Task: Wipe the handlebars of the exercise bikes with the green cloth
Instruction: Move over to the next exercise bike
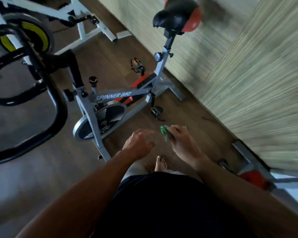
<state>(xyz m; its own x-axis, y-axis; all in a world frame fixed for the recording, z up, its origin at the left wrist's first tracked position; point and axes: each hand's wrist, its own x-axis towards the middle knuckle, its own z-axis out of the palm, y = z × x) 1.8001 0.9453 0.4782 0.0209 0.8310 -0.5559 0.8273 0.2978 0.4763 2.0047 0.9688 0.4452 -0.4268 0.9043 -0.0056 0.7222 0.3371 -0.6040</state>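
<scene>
The nearest bike [110,98] is set on the floor [41,177] ahead of the hands, its handlebars [41,93] to the left and its saddle [175,16] toward the wall [256,74] on the right. A second bike [41,19] is placed behind it, and part of a third [265,179] is seen at the lower right.

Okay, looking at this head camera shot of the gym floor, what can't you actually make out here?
- Green cloth: mostly hidden inside the right hand; its size is unclear.
- Black curved handlebars of the grey "Spinner Bike": cut off by the left edge.
- Red and white bike at lower right: blurred, cut by the right edge.
- Left hand: motion-blurred fingers.
</scene>
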